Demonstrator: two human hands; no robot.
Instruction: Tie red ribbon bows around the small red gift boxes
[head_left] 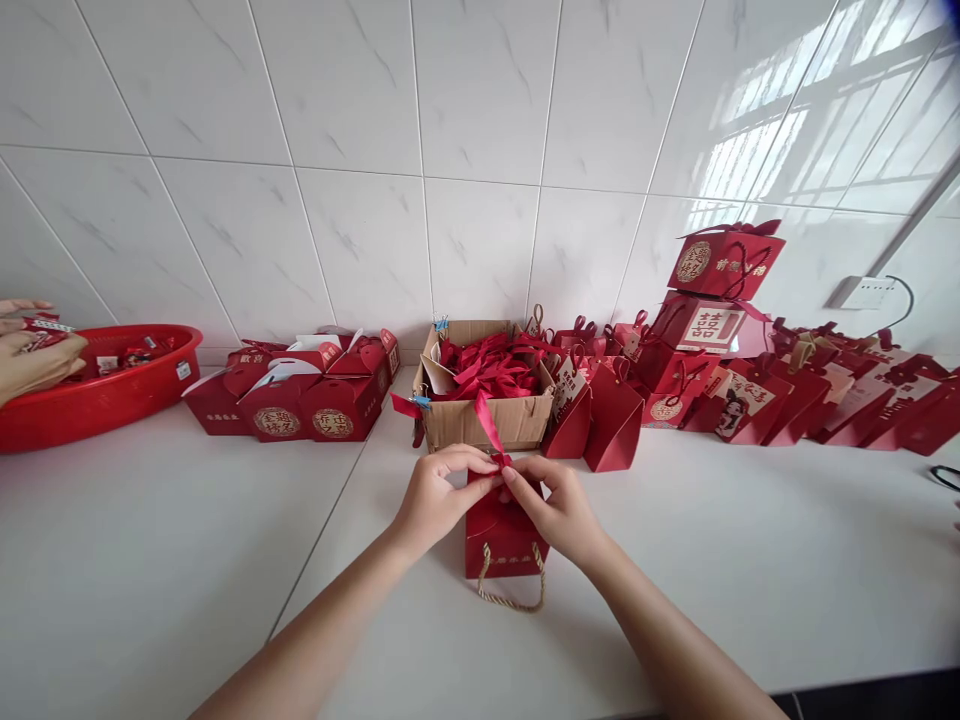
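A small red gift bag with a tan rope handle lies on the white counter in front of me. A red ribbon runs from its top edge up towards the cardboard box behind it. My left hand pinches the ribbon at the bag's top from the left. My right hand pinches it from the right, fingertips nearly meeting those of the left.
A cardboard box full of red ribbons stands behind the bag. Red gift boxes sit to its left, many red bags to its right. At far left another person's hands reach into a red basin. A wall socket is on the right.
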